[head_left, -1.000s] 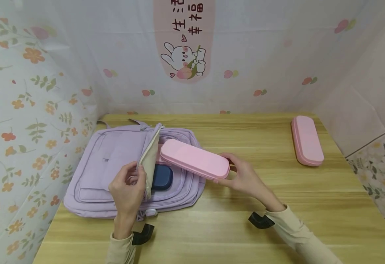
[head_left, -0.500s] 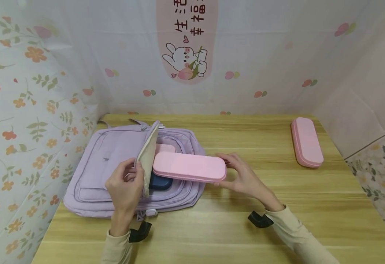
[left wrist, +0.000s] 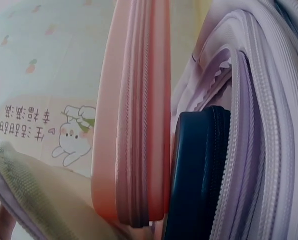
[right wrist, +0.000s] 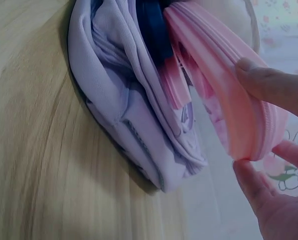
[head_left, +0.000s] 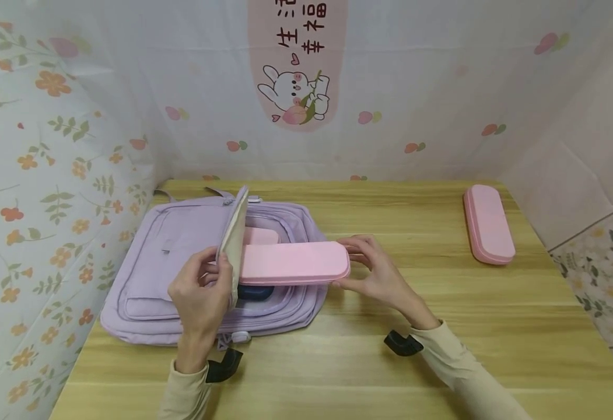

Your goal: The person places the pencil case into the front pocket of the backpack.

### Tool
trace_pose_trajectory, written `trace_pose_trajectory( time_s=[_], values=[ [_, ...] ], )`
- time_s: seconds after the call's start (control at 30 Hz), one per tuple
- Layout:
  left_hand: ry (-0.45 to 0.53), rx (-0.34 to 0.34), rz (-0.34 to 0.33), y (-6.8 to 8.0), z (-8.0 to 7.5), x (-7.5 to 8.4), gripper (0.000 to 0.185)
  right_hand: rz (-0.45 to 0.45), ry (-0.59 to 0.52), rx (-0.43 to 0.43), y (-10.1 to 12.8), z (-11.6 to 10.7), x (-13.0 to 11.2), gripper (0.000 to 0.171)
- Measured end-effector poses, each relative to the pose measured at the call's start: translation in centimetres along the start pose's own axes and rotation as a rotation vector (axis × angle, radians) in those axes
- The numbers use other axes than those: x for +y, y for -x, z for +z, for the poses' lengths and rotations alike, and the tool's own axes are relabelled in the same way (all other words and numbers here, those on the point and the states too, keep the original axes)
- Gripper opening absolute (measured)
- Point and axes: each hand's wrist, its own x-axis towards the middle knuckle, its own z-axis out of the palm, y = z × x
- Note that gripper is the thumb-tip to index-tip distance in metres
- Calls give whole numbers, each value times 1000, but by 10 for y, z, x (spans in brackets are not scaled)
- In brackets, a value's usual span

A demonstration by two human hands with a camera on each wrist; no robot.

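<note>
We look into a small screened-off corner, though we cannot tell whether it belongs to a home or a studio: a wood-grain bench [head_left: 337,373] meets a creased back sheet [head_left: 416,76] bearing a cartoon rabbit [head_left: 291,87], with an orange-flowered sheet [head_left: 49,140] at left and a pale flowered covering [head_left: 608,256] at right.

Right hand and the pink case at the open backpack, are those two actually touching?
Touching. The right wrist view shows it: the right hand grips the pink case, with its thumb on one side and fingertips on another.
</note>
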Motion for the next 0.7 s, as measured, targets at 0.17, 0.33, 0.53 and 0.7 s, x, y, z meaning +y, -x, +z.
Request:
trace_pose_trajectory(
  time_s=[0.17, 0.33, 0.53, 0.7],
  values=[
    [10, -11, 15, 0, 2, 3, 15, -53, 11, 26, -5, 6, 3, 76],
    [15, -27, 28, 2, 4, 4, 16, -73, -9, 64, -8, 21, 8, 75],
    [19, -39, 46, 5, 6, 4, 16, -61, -125, 26, -9, 41, 7, 71],
    [40, -43, 54, 4, 8, 5, 15, -72, -273, -65, -12, 52, 7, 61]
  ],
)
